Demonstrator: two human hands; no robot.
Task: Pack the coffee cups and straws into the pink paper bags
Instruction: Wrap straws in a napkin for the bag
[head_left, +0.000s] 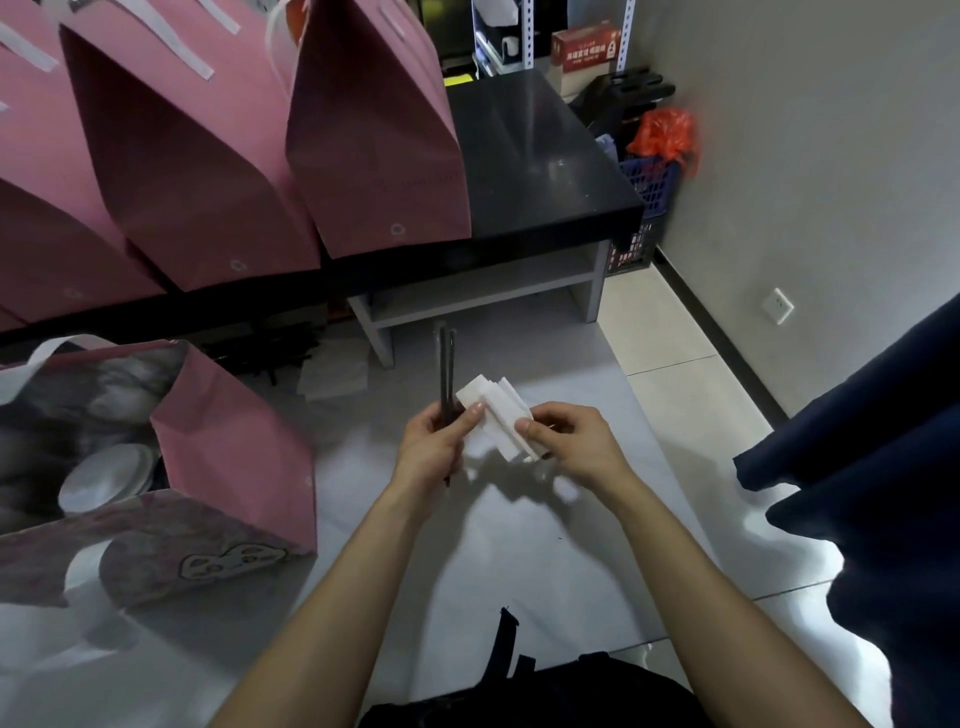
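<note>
My left hand (434, 441) grips two dark straws (447, 364) that stand upright above my fist. Its thumb also touches a small stack of white napkins (493, 410), which my right hand (566, 441) pinches from the other side. An open pink paper bag (234, 447) stands on the floor at my left, and inside it a white cup lid (106, 478) shows. Three more pink bags (374, 135) stand in a row on the black table (540, 156) behind.
A grey shelf (483, 296) sits under the black table. A blue crate (649, 187) with an orange plastic bag stands by the wall at right. Dark blue cloth (872, 467) hangs at the right edge. A black bag (530, 691) lies at my feet.
</note>
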